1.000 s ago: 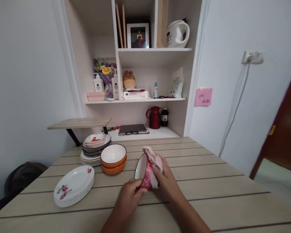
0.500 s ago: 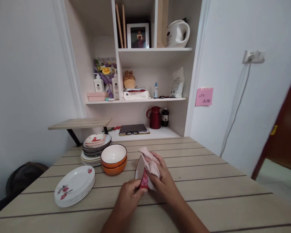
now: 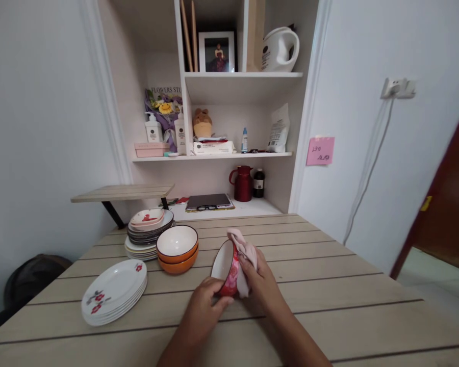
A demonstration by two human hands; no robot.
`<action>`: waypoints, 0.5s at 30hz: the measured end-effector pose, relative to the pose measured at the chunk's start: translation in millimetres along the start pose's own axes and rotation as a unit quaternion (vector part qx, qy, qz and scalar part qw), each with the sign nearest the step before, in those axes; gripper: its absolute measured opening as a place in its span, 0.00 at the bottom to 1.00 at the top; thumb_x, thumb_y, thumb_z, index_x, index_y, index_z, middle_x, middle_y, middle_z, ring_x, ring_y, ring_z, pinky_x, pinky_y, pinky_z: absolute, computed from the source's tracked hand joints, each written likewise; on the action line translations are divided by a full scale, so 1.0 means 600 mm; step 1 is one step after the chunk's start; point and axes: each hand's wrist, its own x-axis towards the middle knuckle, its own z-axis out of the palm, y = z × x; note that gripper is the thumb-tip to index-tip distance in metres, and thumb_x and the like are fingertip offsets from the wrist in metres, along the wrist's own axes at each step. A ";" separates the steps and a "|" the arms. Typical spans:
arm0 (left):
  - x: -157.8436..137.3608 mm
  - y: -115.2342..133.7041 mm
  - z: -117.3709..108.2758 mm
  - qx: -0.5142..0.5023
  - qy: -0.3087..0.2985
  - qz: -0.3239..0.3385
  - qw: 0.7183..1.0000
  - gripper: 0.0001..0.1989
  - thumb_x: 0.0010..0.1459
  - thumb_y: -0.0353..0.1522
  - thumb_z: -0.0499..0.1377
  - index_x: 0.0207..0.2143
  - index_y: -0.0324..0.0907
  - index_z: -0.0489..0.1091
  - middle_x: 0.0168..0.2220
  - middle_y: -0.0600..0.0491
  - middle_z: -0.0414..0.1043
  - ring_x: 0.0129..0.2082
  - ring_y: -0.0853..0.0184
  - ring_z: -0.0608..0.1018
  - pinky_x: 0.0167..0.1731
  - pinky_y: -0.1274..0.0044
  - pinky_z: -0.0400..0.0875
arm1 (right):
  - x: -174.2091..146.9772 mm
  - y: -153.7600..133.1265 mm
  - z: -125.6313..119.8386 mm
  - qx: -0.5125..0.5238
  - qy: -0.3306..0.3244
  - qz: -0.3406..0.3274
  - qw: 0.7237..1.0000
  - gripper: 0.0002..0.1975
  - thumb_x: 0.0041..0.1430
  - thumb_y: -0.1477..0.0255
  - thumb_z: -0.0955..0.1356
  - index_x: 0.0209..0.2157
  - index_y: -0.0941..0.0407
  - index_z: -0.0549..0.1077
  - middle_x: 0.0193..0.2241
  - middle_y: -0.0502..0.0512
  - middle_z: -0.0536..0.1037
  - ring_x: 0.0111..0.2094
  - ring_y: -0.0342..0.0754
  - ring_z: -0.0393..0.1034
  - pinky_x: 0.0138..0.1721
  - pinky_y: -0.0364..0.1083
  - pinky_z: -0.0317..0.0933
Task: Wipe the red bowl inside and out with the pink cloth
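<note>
A bowl [image 3: 232, 275] with a white inside and a red and pink outside is tilted on its side over the table, its opening turned to the left. My left hand [image 3: 204, 302] pinches its near rim between thumb and fingers. My right hand [image 3: 260, 272] is closed on a pale pink cloth [image 3: 243, 246], which presses against the bowl's outer wall. Part of the cloth hangs below the right hand's fingers. Left of the bowl stand stacked orange bowls [image 3: 178, 264] with white insides.
White floral plates [image 3: 115, 288] are piled at the front left. Behind them stands a mixed stack of plates and small dishes [image 3: 147, 224], near a raised wooden shelf [image 3: 122, 192]. At the back, a red jug [image 3: 243, 183] and a closed laptop [image 3: 208, 201] sit in the cabinet.
My right hand has slid the cloth to the right along the bowl's outside, so more of the bowl's white inside and patterned wall shows. My left hand keeps its hold on the rim.
</note>
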 end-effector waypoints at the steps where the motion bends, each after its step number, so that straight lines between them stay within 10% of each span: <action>1: 0.000 -0.003 0.000 0.008 -0.004 0.007 1.000 0.13 0.50 0.28 0.65 0.39 0.45 0.83 0.43 0.46 0.82 0.47 0.54 0.78 0.52 0.68 0.70 | 0.000 0.000 0.000 0.002 0.003 0.005 1.000 0.22 0.65 0.56 0.67 0.54 0.53 0.76 0.53 0.63 0.78 0.55 0.62 0.73 0.61 0.60 0.62; 7: 0.000 -0.024 -0.007 0.111 0.047 0.020 0.993 0.19 0.45 0.20 0.63 0.34 0.49 0.84 0.65 0.49 0.70 0.66 0.47 0.67 0.66 0.55 0.58 | 0.002 -0.004 0.000 0.011 0.002 0.012 1.000 0.22 0.64 0.55 0.67 0.54 0.52 0.75 0.54 0.62 0.79 0.56 0.62 0.73 0.59 0.58 0.65; 15: -0.010 0.000 -0.012 0.080 -0.047 0.034 0.995 0.07 0.60 0.32 0.60 0.31 0.44 0.78 0.33 0.49 0.80 0.36 0.58 0.78 0.40 0.72 0.69 | -0.004 -0.013 -0.007 -0.007 0.007 0.019 1.000 0.18 0.65 0.56 0.68 0.51 0.50 0.72 0.45 0.57 0.81 0.46 0.58 0.76 0.51 0.56 0.70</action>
